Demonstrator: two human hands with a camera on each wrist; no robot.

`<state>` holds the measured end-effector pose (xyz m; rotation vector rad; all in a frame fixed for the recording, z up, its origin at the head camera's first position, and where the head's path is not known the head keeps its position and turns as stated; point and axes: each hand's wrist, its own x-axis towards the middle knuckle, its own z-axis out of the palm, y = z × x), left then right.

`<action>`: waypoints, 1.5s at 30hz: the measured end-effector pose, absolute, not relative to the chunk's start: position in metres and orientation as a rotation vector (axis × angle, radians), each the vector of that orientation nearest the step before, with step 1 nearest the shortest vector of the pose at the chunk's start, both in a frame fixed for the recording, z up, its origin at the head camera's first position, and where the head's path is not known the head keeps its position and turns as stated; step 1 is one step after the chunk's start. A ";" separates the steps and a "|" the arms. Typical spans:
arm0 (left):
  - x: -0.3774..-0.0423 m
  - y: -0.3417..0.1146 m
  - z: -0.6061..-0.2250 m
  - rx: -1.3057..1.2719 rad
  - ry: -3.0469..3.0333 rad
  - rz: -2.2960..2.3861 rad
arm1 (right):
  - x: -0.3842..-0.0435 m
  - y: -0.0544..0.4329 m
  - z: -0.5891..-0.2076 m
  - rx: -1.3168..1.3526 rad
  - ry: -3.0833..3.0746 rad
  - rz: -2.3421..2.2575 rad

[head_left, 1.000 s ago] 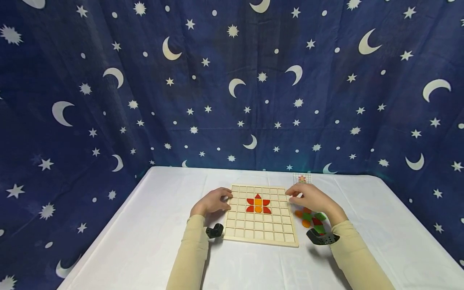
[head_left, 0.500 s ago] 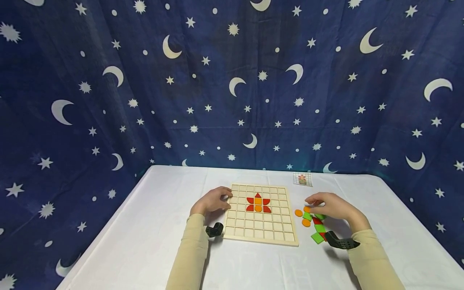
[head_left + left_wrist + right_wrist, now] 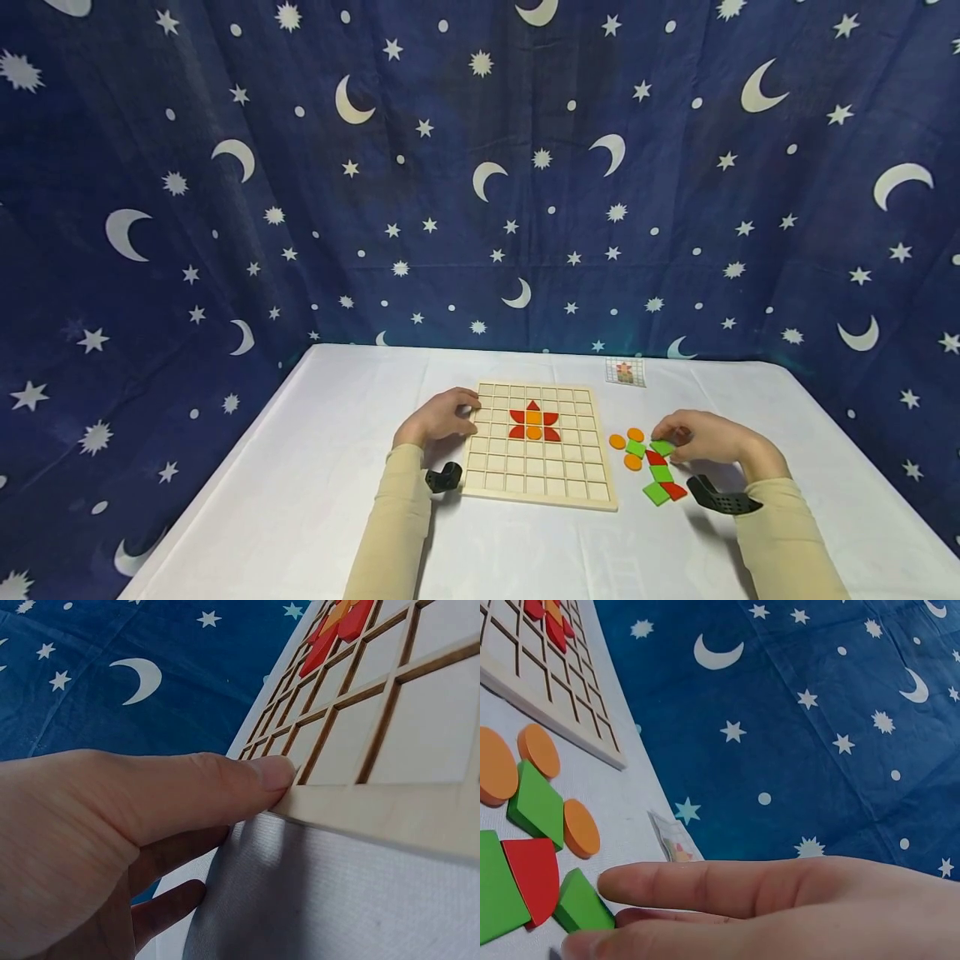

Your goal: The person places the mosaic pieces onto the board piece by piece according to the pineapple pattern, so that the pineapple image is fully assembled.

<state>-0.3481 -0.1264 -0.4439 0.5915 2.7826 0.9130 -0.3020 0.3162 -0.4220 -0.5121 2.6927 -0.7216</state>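
A wooden grid board (image 3: 536, 487) lies on the table, bearing a flower-like figure of red and orange tiles (image 3: 534, 421). My left hand (image 3: 438, 417) rests at the board's left edge; in the left wrist view its straight thumb (image 3: 259, 776) touches the rim. To the right of the board, my right hand (image 3: 708, 437) pinches a green tile (image 3: 585, 904) between thumb and finger, low over the cloth. Beside it are a red curved tile (image 3: 536, 877), several orange discs (image 3: 633, 462) and more green tiles (image 3: 656, 494). Some of the right fingers are hidden.
A small picture card (image 3: 626, 372) with a grid and a coloured figure lies behind the loose tiles. White cloth covers the table (image 3: 300, 500). A dark blue curtain (image 3: 450, 208) with moons and stars hangs at the back and sides.
My right hand has moved from the board's right edge over to the loose tiles, reaching the green one at the far right. My left hand and the board have stayed put.
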 end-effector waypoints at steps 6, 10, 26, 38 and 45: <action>-0.346 -0.126 -0.443 0.605 2.778 0.913 | -0.301 0.317 -0.424 -0.510 2.671 -0.746; -0.345 -0.126 -0.443 0.606 2.776 0.917 | -0.302 0.317 -0.427 -0.517 2.663 -0.765; -0.346 -0.126 -0.442 0.588 2.787 0.917 | -0.305 0.315 -0.430 -0.532 2.691 -0.772; -0.347 -0.127 -0.442 0.593 2.788 0.923 | -0.307 0.316 -0.432 -0.549 2.749 -0.790; -0.347 -0.127 -0.444 0.593 2.786 0.922 | -0.307 0.315 -0.433 -0.529 2.754 -0.836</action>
